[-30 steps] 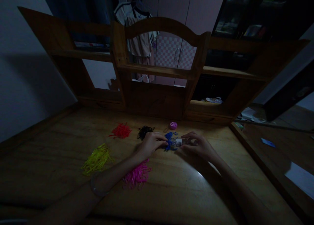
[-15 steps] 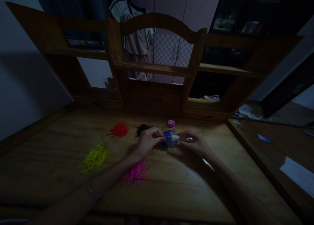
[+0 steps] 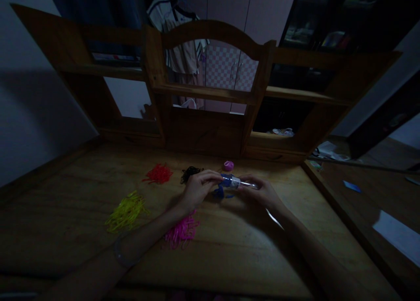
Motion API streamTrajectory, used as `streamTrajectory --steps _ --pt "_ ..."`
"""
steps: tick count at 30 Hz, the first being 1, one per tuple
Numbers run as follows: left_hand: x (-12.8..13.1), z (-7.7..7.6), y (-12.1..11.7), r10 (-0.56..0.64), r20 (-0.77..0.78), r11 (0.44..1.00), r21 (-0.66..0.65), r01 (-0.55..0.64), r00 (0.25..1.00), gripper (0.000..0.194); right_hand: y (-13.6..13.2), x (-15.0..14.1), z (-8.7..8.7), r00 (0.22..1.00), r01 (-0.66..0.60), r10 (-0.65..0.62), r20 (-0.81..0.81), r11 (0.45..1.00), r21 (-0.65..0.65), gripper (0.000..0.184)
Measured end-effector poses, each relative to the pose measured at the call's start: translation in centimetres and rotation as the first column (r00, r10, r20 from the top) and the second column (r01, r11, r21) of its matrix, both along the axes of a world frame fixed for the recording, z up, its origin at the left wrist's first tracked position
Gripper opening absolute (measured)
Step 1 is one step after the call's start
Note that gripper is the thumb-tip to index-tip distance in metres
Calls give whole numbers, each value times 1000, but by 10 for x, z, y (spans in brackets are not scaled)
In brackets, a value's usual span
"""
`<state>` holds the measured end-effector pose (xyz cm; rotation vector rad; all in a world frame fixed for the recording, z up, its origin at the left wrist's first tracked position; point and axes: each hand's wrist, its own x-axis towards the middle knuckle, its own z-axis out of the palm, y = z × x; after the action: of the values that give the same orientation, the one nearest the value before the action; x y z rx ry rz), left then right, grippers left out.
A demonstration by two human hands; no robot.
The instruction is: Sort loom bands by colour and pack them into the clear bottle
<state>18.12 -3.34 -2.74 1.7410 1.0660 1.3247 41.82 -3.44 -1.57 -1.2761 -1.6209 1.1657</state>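
A small clear bottle with a white label lies sideways between my two hands, just above the table. My right hand is closed around its clear right end. Blue cords show in the bottle's left part. At that left end the fingers of my left hand are closed, touching the bottle; whether they also hold a cord is hidden. More blue cords lie on the table under the bottle. Beneath my left forearm is a pile of pink cords, partly covered.
Piles of red cords, yellow cords and black cords lie on the wooden table. Behind the bottle sits a small pink round object. A wooden shelf unit rises along the back edge.
The bottle has turned slightly, its left end now higher and against my left fingers. Blue cords that spread around that end now show mostly within the bottle, some below it.
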Motion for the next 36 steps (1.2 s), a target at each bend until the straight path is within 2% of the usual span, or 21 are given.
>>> streamTrajectory --steps 3,5,8,16,19,22,24,27,30,33,36 --pt "1 -1 1 23 53 997 68 -27 998 4 -1 -1 1 1000 -4 4 4 1000 1 43" --pt "1 -3 2 39 98 996 75 -46 994 10 -3 -3 4 1000 -22 22 9 1000 -17 45" --pt "2 -4 3 36 111 996 75 -45 993 16 -7 -5 9 999 -35 36 7 998 -55 47" --pt "3 2 -5 -15 128 1000 2 15 992 8 -5 -2 5 995 -54 50 -87 998 -40 37" --pt "2 6 -8 -9 77 998 55 4 997 11 -6 -2 4 992 -40 29 -119 995 -86 37" --pt "-1 12 -9 32 36 985 171 -38 999 19 -4 -1 2 976 -14 -16 -217 991 -135 35" --pt "-3 15 -8 57 29 973 222 -63 998 26 1 3 2 916 -15 -70 -395 978 -208 33" --pt "-5 16 -6 97 5 972 217 -95 995 31 8 15 6 708 -106 -141 -692 947 -302 42" --pt "-5 13 -5 97 -25 977 191 -91 995 32 11 29 15 553 -175 -139 -821 945 -278 46" --pt "-3 10 -5 82 -54 983 168 -72 995 30 7 34 22 505 -163 -122 -854 959 -233 44" --pt "-1 9 -6 78 -96 987 148 -63 992 26 4 31 23 516 -149 -112 -849 965 -217 47"
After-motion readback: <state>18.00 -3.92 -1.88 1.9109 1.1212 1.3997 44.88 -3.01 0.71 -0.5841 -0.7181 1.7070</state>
